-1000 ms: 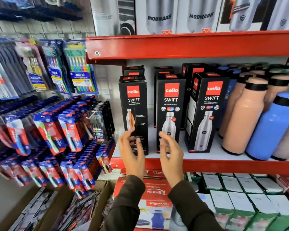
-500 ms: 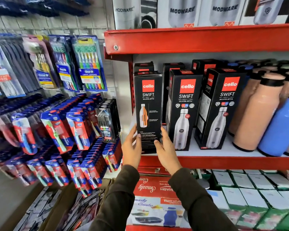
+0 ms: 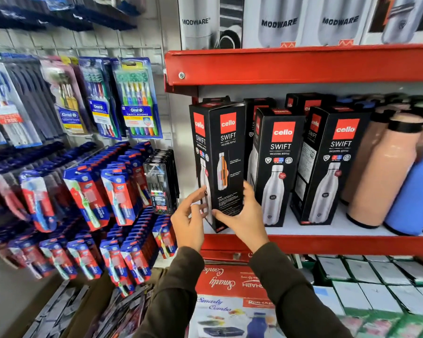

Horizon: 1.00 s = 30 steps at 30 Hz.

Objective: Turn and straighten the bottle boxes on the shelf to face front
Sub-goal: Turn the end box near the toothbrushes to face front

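Three black Cello Swift bottle boxes stand in the front row of the red shelf (image 3: 327, 243). The leftmost box (image 3: 221, 152) is turned at an angle, with a corner toward me and two faces showing. My left hand (image 3: 189, 222) touches its lower left side with spread fingers. My right hand (image 3: 244, 217) grips its lower right edge, thumb across the front. The middle box (image 3: 277, 164) and the right box (image 3: 332, 164) stand slightly turned, each showing a silver bottle picture. More black boxes stand behind them.
Peach bottles (image 3: 381, 172) and a blue bottle (image 3: 415, 198) stand right of the boxes. Toothbrush packs (image 3: 137, 96) hang on the wall at left. White Modware boxes (image 3: 279, 20) fill the shelf above. Red and white boxes (image 3: 232, 284) lie below.
My hands have closed on the lower part of the leftmost box and rotated it, so its corner and a second face now show. The view has shifted closer.
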Each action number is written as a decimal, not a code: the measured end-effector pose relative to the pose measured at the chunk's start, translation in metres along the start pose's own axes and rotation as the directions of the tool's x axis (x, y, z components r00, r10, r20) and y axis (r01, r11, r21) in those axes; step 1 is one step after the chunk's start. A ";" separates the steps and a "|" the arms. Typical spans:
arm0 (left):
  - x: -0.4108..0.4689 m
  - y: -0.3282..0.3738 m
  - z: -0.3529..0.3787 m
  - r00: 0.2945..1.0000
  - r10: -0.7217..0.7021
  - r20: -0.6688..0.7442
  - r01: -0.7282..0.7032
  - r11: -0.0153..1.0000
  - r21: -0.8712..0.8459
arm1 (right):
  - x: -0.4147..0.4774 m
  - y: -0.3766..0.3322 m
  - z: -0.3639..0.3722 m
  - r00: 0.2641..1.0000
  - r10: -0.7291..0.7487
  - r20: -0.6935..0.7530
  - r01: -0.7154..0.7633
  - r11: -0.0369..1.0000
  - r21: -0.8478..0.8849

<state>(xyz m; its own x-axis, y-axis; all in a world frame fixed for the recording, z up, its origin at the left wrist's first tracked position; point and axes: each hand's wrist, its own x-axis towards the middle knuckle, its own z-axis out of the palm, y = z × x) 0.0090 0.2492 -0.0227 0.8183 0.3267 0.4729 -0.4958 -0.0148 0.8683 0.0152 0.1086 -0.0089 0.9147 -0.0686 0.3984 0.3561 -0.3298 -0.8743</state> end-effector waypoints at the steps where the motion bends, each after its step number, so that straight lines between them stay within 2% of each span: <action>1: 0.002 0.000 0.000 1.000 0.019 -0.017 -0.019 1.000 0.014 | 0.001 0.000 0.001 1.000 0.006 -0.008 -0.006 1.000 0.004; 4: 0.015 -0.002 -0.003 0.997 0.073 -0.017 -0.071 0.993 0.092 | 0.001 -0.002 0.003 1.000 0.026 -0.018 -0.026 1.000 -0.012; 8: 0.041 -0.017 -0.007 0.983 -0.113 0.147 0.099 0.990 0.096 | 0.002 -0.007 0.006 1.000 0.013 0.024 -0.013 1.000 -0.013; 11: 0.045 -0.021 -0.012 0.972 -0.137 0.190 0.119 0.988 0.101 | 0.002 -0.008 0.005 0.997 -0.002 0.077 0.006 0.998 -0.055; 15: 0.037 -0.021 -0.014 0.979 -0.129 0.158 0.117 0.990 0.079 | -0.002 -0.005 0.001 0.986 0.019 0.165 -0.009 0.998 -0.061; 21: 0.027 -0.023 -0.009 0.985 -0.105 0.134 0.102 0.994 0.032 | 0.006 -0.003 -0.006 0.978 -0.006 0.208 0.041 0.986 -0.164; 25: 0.022 -0.025 -0.002 0.992 -0.089 0.085 0.085 0.995 0.051 | 0.008 -0.001 -0.006 0.979 0.000 0.203 0.034 0.986 -0.162; 30: 0.016 -0.026 0.001 0.994 -0.052 0.099 0.044 0.996 0.079 | 0.006 0.005 -0.003 0.987 0.013 0.163 0.017 0.983 -0.182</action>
<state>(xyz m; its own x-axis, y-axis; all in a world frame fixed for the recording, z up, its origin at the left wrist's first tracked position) 0.0351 0.2535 -0.0379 0.8678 0.2316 0.4397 -0.4348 -0.0748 0.8974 0.0218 0.1039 -0.0104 0.9383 0.0810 0.3363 0.3306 -0.4965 -0.8027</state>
